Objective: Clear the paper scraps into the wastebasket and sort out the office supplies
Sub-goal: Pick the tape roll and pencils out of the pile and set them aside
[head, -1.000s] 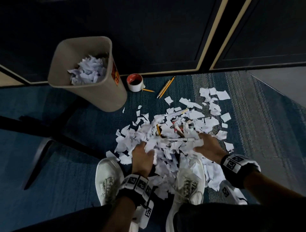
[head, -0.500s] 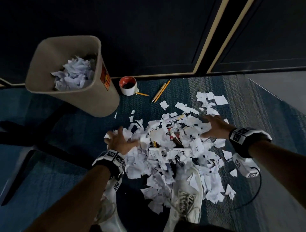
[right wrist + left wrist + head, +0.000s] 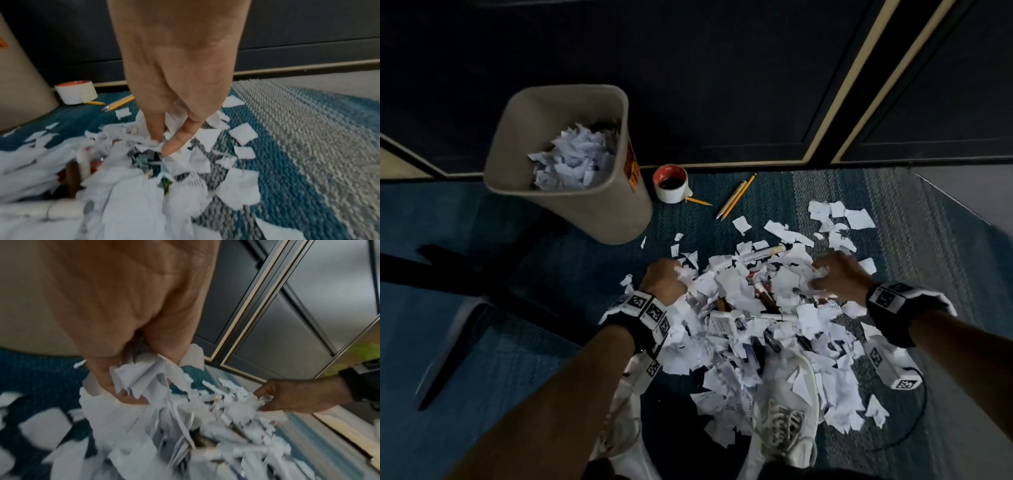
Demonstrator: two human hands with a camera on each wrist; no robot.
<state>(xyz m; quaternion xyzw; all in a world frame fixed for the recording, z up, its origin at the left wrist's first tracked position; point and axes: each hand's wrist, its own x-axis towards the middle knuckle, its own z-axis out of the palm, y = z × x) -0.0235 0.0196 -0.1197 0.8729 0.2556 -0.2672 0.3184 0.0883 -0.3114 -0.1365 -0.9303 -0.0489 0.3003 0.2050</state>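
Looking down from the head cam, we see both hands sunk into the pile of paper scraps (image 3: 739,308) on the blue carpet (image 3: 551,274), one at each side of the heap. Left hand (image 3: 664,279) is at the pile's left edge, fingers curled in around a wad of scraps; the left wrist cam confirms torn white pieces bunched between thumb and fingers (image 3: 107,382). Right hand (image 3: 835,277) is at the right edge, fingers bent down into the paper; on the right wrist cam we see thumb and fingers pinching several scraps together.

The pile sits just in front of our white shoes (image 3: 780,421), some scraps lying on top of them. Loose pieces are scattered on the carpet beyond the right hand. Mixed into the heap we make out a white marker (image 3: 763,253) near the far edge and a few dark pens or markers in the middle, mostly buried, so we cannot tell how many.

Wastebasket (image 3: 592,212), beige with an orange label, stands on the carpet to the far left of the pile, apart from it, already partly filled with white paper. Just to its right sits a roll of tape (image 3: 671,185) with an orange core. A short yellow pencil (image 3: 698,201) lies touching the roll, and two longer pencils (image 3: 736,195) lie side by side near it, between tape and scraps.
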